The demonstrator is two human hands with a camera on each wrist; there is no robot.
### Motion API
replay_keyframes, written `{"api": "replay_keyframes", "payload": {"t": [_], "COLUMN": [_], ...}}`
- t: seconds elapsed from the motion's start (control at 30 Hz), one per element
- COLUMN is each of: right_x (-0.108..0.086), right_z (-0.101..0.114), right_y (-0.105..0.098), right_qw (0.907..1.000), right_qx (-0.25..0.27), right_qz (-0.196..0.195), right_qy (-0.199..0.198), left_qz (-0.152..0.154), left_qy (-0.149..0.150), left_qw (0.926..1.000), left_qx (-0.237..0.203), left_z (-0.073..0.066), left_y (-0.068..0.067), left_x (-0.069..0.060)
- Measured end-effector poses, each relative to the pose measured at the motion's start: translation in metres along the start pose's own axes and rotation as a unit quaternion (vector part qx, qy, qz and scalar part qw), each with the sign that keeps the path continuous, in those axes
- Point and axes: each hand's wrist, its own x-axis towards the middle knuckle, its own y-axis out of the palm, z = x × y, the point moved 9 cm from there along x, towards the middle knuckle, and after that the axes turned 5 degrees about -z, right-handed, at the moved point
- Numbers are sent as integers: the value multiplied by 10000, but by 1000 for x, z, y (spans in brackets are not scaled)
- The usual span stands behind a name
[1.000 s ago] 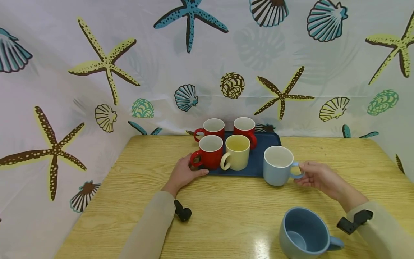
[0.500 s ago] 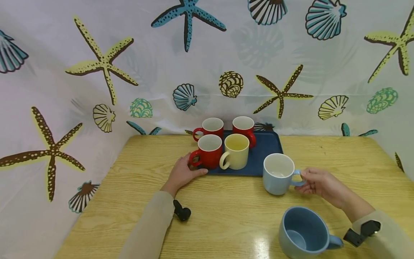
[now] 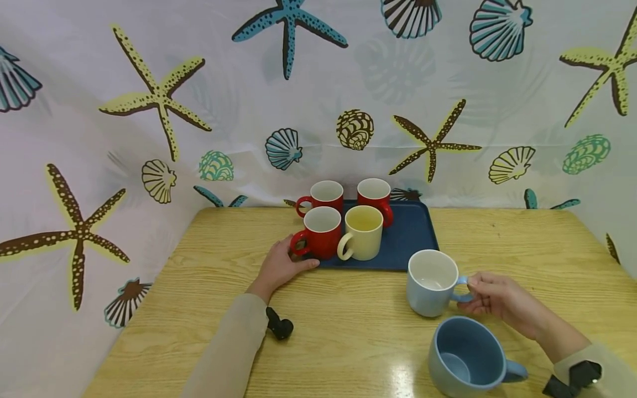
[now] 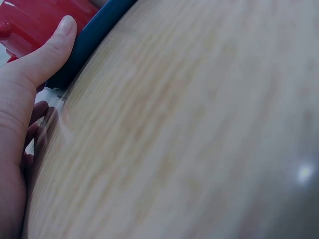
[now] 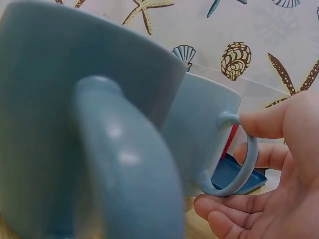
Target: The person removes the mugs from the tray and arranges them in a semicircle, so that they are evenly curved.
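My left hand (image 3: 280,268) holds the near left corner of the dark blue tray (image 3: 408,237), thumb along the rim; the left wrist view shows the thumb against the tray edge (image 4: 94,37), beside a red mug (image 4: 45,20). My right hand (image 3: 507,301) pinches the handle of a light blue mug (image 3: 430,290), upright off the tray's near right corner. In the right wrist view my thumb and fingers (image 5: 264,154) are at its handle. A larger blue mug (image 3: 465,359) stands just in front of it, handle to the right.
On the tray's left part are a cream mug (image 3: 365,237) and three red mugs with white insides: front left (image 3: 323,237), back left (image 3: 328,196) and back right (image 3: 373,193). A patterned cloth (image 3: 318,99) hangs behind the wooden table (image 3: 338,331).
My right hand has moved the light blue mug toward me, from beside the tray's near right edge to closer behind the larger blue mug. My left hand has stayed at the tray.
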Motion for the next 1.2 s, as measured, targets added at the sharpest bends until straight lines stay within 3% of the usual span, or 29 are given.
{"api": "replay_keyframes", "payload": {"t": [0.2,0.43,0.8,1.07,1.2], "right_x": [-6,-11,-16,-19,-20], "right_z": [-3,-6,-11,-10,-13], "right_y": [9,14,22,29,31], "right_qw": [9994,9991,9966,9930,9915], "right_qx": [134,135,209,317,413], "right_qz": [312,377,765,1021,1150], "right_qy": [-65,-154,-223,-507,-436], "left_qz": [-11,-32,-124,-117,-106], "left_qy": [-14,6,116,106,79], "left_qw": [10000,10000,9999,9999,9999], "left_qx": [4,29,33,40,47], "left_z": [1,3,2,2,1], "left_y": [0,2,2,1,2], "left_x": [0,1,1,1,0]}}
